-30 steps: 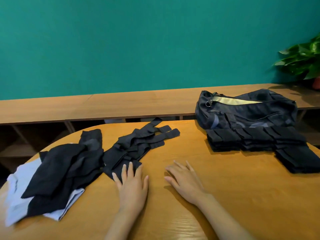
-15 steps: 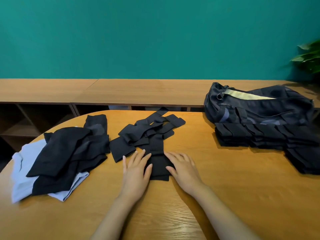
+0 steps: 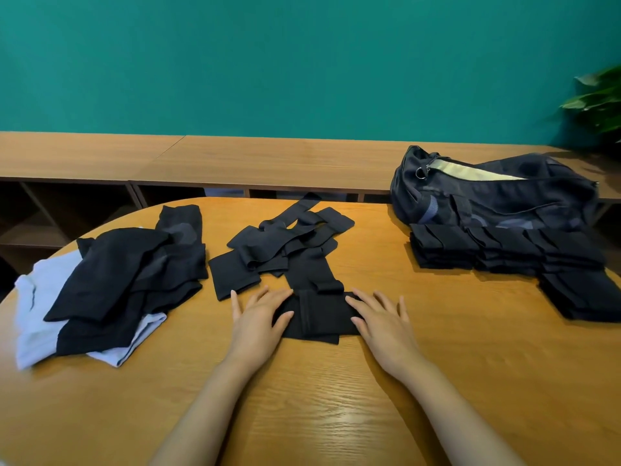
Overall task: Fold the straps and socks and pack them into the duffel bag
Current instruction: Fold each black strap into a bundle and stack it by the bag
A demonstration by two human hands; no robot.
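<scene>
A black strap (image 3: 317, 314) lies flat on the wooden table (image 3: 336, 415) in front of me, its far end running into a loose heap of black straps (image 3: 285, 243). My left hand (image 3: 258, 321) rests flat with straight fingers on the strap's left edge. My right hand (image 3: 383, 321) lies flat on its right edge. A pile of black and pale blue socks (image 3: 107, 284) sits at the left. Folded black straps (image 3: 504, 253) are stacked in rows at the right, in front of the dark duffel bag (image 3: 497, 196), whose top is open.
A long wooden bench (image 3: 235, 159) with open shelves runs behind the table along a teal wall. A green plant (image 3: 598, 102) stands at the far right. Bare tabletop lies near me and between the loose straps and the folded stack.
Both hands moved forward and apart onto the near strap, which now lies spread flat between them. The camera view shifted slightly right and down.
</scene>
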